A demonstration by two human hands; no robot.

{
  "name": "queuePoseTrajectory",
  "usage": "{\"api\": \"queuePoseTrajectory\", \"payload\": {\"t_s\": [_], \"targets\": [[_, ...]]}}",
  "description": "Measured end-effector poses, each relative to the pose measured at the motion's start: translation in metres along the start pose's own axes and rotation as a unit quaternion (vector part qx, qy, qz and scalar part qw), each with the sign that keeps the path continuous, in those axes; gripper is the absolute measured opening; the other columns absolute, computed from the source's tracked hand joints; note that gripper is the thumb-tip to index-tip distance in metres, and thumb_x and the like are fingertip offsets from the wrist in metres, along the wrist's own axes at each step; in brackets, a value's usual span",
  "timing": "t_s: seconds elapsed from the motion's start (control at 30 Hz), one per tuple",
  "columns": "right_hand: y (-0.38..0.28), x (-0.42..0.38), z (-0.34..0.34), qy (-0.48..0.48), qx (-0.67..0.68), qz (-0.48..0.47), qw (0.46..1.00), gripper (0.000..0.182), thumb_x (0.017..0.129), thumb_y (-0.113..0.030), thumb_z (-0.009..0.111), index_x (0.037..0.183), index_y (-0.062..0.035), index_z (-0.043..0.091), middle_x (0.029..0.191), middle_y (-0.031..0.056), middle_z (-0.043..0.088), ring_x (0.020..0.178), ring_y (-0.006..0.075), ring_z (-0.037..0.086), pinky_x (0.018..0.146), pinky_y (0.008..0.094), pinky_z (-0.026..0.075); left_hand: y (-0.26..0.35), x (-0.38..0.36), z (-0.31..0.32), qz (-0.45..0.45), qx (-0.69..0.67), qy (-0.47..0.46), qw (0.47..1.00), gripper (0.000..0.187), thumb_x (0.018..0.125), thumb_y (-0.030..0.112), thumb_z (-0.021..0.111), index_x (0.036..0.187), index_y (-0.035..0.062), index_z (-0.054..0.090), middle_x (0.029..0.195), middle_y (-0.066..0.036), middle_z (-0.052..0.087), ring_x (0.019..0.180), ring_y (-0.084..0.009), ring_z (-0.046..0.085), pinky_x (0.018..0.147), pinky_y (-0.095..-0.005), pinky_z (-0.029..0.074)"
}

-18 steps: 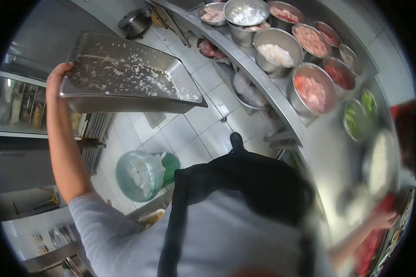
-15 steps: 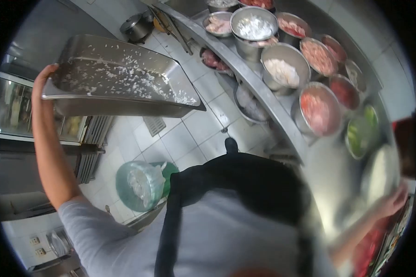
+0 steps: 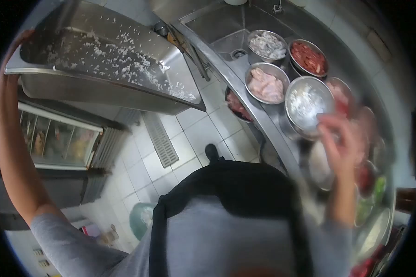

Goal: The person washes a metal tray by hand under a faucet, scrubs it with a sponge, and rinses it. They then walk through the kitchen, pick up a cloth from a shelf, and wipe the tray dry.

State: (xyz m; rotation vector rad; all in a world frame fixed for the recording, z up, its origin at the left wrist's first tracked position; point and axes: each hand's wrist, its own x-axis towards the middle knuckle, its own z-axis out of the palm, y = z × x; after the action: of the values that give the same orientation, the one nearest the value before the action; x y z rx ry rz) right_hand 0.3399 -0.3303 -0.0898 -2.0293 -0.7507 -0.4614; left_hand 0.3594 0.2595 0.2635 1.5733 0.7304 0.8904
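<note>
A deep steel pan (image 3: 138, 99) with white rice grains stuck over its inside fills the upper left. My left hand (image 3: 23, 37) is closed over its far left edge, the arm stretched out below. On the right, my right hand (image 3: 339, 141) is blurred over the steel counter, fingers apart with nothing visible between them. Its fingertips overlap the rim of a steel bowl (image 3: 309, 104) holding some white powder. Around that bowl stand containers of pale raw meat (image 3: 266, 85), red meat strips (image 3: 308, 57) and greyish-white pieces (image 3: 267, 45).
A steel sink (image 3: 217, 39) is set into the counter's far end. Below the counter edge, another container of meat (image 3: 238, 105) shows. A floor drain grate (image 3: 161, 141) lies in the white tiles. A glass-fronted cabinet (image 3: 55, 138) stands left, a green bin (image 3: 141, 219) low.
My right hand has come from the counter's near right end up to the bowl of white powder. The view has shifted toward the sink, and my left hand still holds the pan.
</note>
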Motion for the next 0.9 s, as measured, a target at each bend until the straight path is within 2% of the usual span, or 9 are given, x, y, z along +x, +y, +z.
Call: {"api": "queuePoseTrajectory", "payload": {"t_s": [0.07, 0.17, 0.27, 0.43, 0.5, 0.67, 0.77, 0.83, 0.9], "targets": [[-0.024, 0.025, 0.03, -0.024, 0.012, -0.006, 1.0, 0.018, 0.071, 0.001, 0.062, 0.089, -0.0003, 0.062, 0.075, 0.0073, 0.06, 0.067, 0.0141, 0.055, 0.064, 0.0245, 0.043, 0.019, 0.076, -0.013, -0.098, -0.127, 0.069, 0.985, 0.049, 0.072, 0.02, 0.058, 0.114, -0.004, 0.045, 0.113, -0.017, 0.05, 0.103, -0.0274, 0.047, 0.091, -0.0377, 0.032], [-0.076, 0.024, 0.108, -0.027, 0.027, 0.04, 0.998, 0.018, 0.071, 0.001, 0.062, 0.089, 0.0001, 0.061, 0.074, 0.0069, 0.06, 0.066, 0.0131, 0.054, 0.063, 0.0239, 0.043, -0.03, 0.002, -0.042, 0.045, 0.079, 0.005, 0.996, 0.044, 0.074, 0.019, 0.055, 0.11, -0.0051, 0.048, 0.11, -0.018, 0.053, 0.099, -0.0288, 0.051, 0.088, -0.0383, 0.036], [-0.124, 0.04, 0.148, -0.03, 0.032, 0.064, 0.997, 0.016, 0.072, 0.001, 0.062, 0.088, 0.0002, 0.061, 0.073, 0.0062, 0.059, 0.066, 0.0121, 0.053, 0.063, 0.0231, 0.042, -0.045, -0.015, -0.085, 0.085, 0.127, -0.026, 0.988, 0.04, 0.075, 0.018, 0.053, 0.106, -0.0063, 0.051, 0.107, -0.018, 0.056, 0.094, -0.0302, 0.054, 0.084, -0.0389, 0.04], [-0.362, 0.076, 0.236, -0.036, 0.004, 0.098, 0.995, 0.013, 0.073, 0.0, 0.062, 0.086, 0.0006, 0.06, 0.071, 0.0063, 0.058, 0.064, 0.013, 0.053, 0.061, 0.023, 0.042, -0.015, 0.236, -0.299, 0.075, 0.079, -0.263, 0.959, 0.029, 0.075, 0.02, 0.063, 0.098, 0.0024, 0.06, 0.096, -0.009, 0.06, 0.088, -0.0193, 0.057, 0.08, -0.0305, 0.045], [-0.417, 0.132, 0.225, -0.042, 0.029, 0.113, 0.992, 0.01, 0.071, 0.003, 0.06, 0.08, -0.0001, 0.058, 0.076, 0.0075, 0.057, 0.069, 0.0141, 0.054, 0.063, 0.023, 0.042, 0.021, 0.243, -0.281, 0.05, 0.122, -0.18, 0.975, 0.031, 0.072, 0.021, 0.066, 0.095, 0.0019, 0.059, 0.092, -0.01, 0.059, 0.083, -0.0213, 0.055, 0.078, -0.0326, 0.044], [-0.486, 0.239, 0.136, -0.061, 0.082, -0.016, 0.995, 0.006, 0.075, 0.002, 0.051, 0.076, -0.0008, 0.056, 0.082, 0.0075, 0.056, 0.078, 0.0149, 0.054, 0.068, 0.0253, 0.042, 0.14, 0.186, -0.269, 0.017, 0.069, -0.173, 0.982, 0.021, 0.068, 0.013, 0.066, 0.083, 0.0002, 0.061, 0.08, -0.009, 0.059, 0.07, -0.0196, 0.057, 0.064, -0.0305, 0.046], [-0.515, 0.331, 0.143, -0.141, 0.254, 0.135, 0.947, 0.016, 0.084, -0.013, 0.048, 0.087, -0.0023, 0.059, 0.087, 0.0045, 0.057, 0.082, 0.0148, 0.054, 0.07, 0.0264, 0.044, 0.183, 0.164, -0.269, 0.036, 0.036, -0.182, 0.982, 0.014, 0.068, 0.007, 0.061, 0.079, -0.0019, 0.061, 0.076, -0.01, 0.06, 0.069, -0.0188, 0.057, 0.063, -0.0309, 0.048], [-0.529, 0.422, 0.212, -0.177, 0.378, 0.238, 0.877, 0.029, 0.088, -0.026, 0.048, 0.105, -0.0039, 0.058, 0.097, 0.0041, 0.057, 0.087, 0.0142, 0.053, 0.072, 0.0271, 0.045, 0.173, 0.211, -0.29, 0.096, 0.067, -0.22, 0.968, 0.007, 0.068, 0.004, 0.06, 0.074, 0.0001, 0.062, 0.072, -0.006, 0.06, 0.068, -0.0142, 0.055, 0.063, -0.0265, 0.044], [-0.522, 0.525, 0.32, -0.151, 0.368, 0.317, 0.861, 0.039, 0.086, -0.028, 0.052, 0.115, -0.0022, 0.051, 0.109, 0.0098, 0.053, 0.094, 0.0178, 0.051, 0.077, 0.0332, 0.045, 0.159, 0.27, -0.307, 0.089, 0.067, -0.217, 0.97, 0.007, 0.067, 0.004, 0.062, 0.065, 0.0071, 0.056, 0.063, 0.0, 0.054, 0.061, -0.0088, 0.049, 0.056, -0.0231, 0.038]]}}
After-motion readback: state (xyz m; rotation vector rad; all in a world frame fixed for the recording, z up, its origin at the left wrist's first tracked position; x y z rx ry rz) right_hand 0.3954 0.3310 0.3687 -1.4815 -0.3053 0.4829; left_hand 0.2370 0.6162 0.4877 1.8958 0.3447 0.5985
